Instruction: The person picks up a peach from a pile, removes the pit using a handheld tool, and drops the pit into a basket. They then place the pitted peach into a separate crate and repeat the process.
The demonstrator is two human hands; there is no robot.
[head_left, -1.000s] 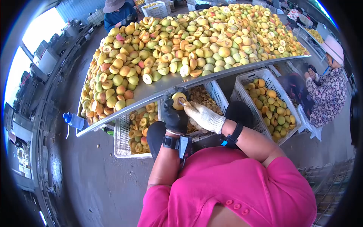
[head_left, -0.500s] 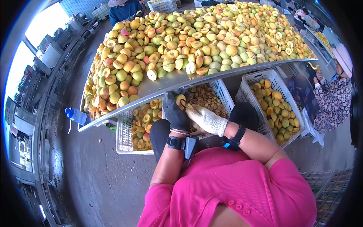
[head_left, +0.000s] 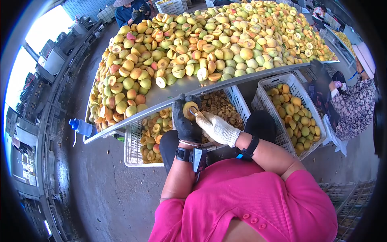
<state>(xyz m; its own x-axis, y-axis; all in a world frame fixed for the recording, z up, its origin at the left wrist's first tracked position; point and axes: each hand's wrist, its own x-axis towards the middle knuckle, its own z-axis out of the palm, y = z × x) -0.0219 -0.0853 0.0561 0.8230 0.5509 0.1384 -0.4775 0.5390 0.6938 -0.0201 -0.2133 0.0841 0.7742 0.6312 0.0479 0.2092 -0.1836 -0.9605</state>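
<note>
My left hand point(head_left: 186, 121), in a dark glove, grips a peach half point(head_left: 188, 109), its cut face turned toward my right hand. In my right hand point(head_left: 215, 127), which wears a white knitted glove, is a small metal pitting tool point(head_left: 193, 110). Its tip meets the cut face of the peach; the handle is mostly hidden by my fingers. Both hands are over the crates, just below the front edge of a metal table point(head_left: 161, 94). Under them stands a crate of brown pits and scraps point(head_left: 219, 105).
Heaped peaches point(head_left: 193, 44), many halved, cover much of the table. Crates of peaches stand at left point(head_left: 135, 151) and right point(head_left: 318, 139). A blue bottle point(head_left: 82, 127) is at the table's left corner. One co-worker point(head_left: 356, 105) is at right, another point(head_left: 131, 14) at the far side.
The peach half has turned so more of its cut face shows, with the tool at it. Both hands stay nearly in place. The right co-worker's arm has reached toward the table.
</note>
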